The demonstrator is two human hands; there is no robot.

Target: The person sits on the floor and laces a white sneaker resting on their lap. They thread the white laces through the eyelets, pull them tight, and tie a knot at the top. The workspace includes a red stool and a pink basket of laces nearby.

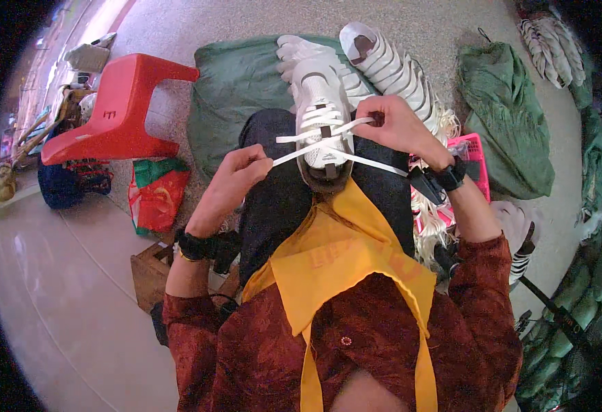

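Observation:
A white sneaker [319, 89] is held upright between my knees, its toe pointing away from me and its tongue [325, 157] nearer my apron. White shoelace [299, 156] is threaded through its upper eyelets and crosses over the tongue. My left hand [244, 168], left of the shoe, pinches a stretch of lace pulled out to that side. On the other side my right hand [394, 125] is closed, with lace between thumb and fingers. One lace tip sticks out leftward above my left hand's strand. Another strand slants down right toward my right wrist.
White shoes [397, 72] lie in an overlapping row beyond, partly on a green cloth [229, 89]. A red plastic stool [119, 103] and a red-green bag [157, 196] are at left. Right are a pink basket [478, 161], loose pale laces [428, 230] and a green sack [506, 117].

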